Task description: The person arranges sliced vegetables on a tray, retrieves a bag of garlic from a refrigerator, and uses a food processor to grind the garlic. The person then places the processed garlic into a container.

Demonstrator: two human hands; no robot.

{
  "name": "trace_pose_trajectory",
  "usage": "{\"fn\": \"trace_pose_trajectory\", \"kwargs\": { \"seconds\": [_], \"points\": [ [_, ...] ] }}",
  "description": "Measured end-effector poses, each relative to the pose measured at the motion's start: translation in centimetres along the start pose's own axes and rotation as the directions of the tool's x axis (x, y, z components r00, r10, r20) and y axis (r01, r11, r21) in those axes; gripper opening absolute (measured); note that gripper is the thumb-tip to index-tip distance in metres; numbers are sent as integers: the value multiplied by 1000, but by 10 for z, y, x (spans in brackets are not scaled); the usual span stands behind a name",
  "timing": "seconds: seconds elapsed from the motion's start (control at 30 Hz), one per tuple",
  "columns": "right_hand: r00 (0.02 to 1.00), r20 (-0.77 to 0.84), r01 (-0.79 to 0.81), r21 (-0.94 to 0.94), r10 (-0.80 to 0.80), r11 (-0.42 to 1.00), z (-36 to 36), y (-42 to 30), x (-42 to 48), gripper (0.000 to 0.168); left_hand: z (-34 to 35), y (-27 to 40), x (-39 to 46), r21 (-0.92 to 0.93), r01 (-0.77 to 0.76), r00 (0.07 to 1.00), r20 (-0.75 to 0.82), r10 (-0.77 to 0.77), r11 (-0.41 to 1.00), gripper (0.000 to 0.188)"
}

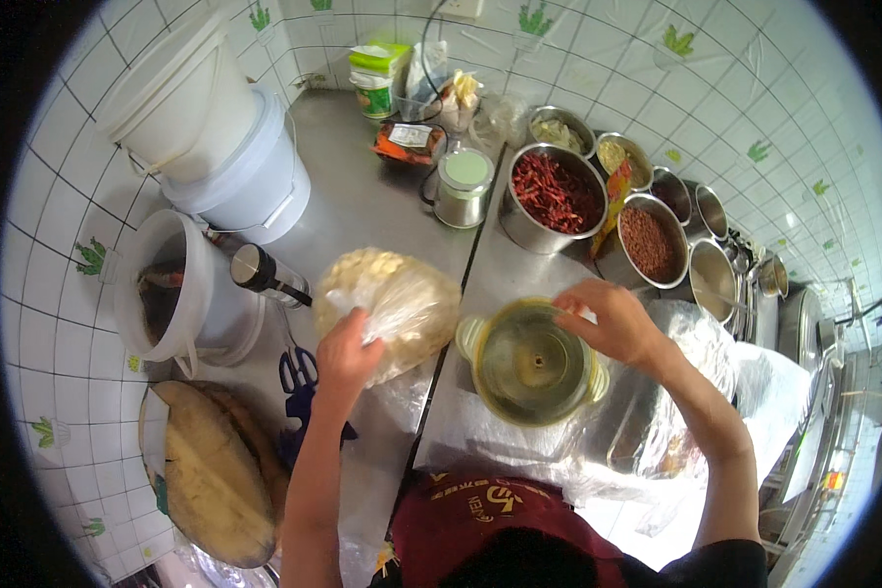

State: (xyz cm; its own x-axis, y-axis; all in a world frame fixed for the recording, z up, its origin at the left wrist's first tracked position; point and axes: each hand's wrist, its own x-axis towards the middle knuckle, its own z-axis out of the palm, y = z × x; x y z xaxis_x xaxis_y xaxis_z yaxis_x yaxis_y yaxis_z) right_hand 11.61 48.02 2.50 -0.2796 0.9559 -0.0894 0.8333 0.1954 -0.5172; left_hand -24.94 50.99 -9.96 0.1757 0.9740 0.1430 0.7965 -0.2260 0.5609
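My left hand (349, 353) grips the gathered top of a clear plastic bag (404, 301) full of pale yellowish pieces, which rests on the steel counter. Over the right rim of a round green-rimmed pot (533, 364) with two side handles hovers my right hand (603, 320), its fingers bent; whether a small whitish thing at the fingertips is held, I cannot tell. A small dark speck lies at the middle of the pot's bottom.
Behind the pot stand steel pots of dried red chillies (555, 195) and reddish-brown granules (650, 242). White buckets (228, 154), a black-lidded bottle (268, 275), dark-blue-handled scissors (298, 375) and round wooden boards (213, 470) are at the left. Plastic film (676, 397) covers a tray at the right.
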Motion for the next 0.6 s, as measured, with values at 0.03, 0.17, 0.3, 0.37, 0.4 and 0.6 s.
{"fn": "trace_pose_trajectory", "kwargs": {
  "seconds": [0.03, 0.17, 0.3, 0.37, 0.4, 0.6],
  "points": [
    [998, -48, -46, -21, 45, 999, 3, 6, -23, 27, -5, -2, -14, -34, 39, 999, -8, -39, 999, 37],
    [938, -140, -318, 21, 318, 948, 22, 27, -89, 30, -37, 2, -68, 170, 205, 977, 20, -211, 964, 39],
    [856, -75, -482, 242, 512, 842, 58, 53, -122, 36, -82, 64, -81, 379, 155, 988, -82, -133, 912, 38],
    [849, -65, -472, 351, 524, 809, 65, 54, -123, 37, -77, 98, -75, 151, 104, 992, -85, -92, 983, 38],
    [858, -79, -442, 390, 508, 808, 67, 57, -122, 37, -63, 107, -70, 5, -9, 996, -91, 9, 1000, 39],
    [849, -90, -385, 569, 520, 726, 75, 66, -124, 33, 71, 120, -24, -322, 228, 951, 274, -140, 919, 70]
  ]
}}
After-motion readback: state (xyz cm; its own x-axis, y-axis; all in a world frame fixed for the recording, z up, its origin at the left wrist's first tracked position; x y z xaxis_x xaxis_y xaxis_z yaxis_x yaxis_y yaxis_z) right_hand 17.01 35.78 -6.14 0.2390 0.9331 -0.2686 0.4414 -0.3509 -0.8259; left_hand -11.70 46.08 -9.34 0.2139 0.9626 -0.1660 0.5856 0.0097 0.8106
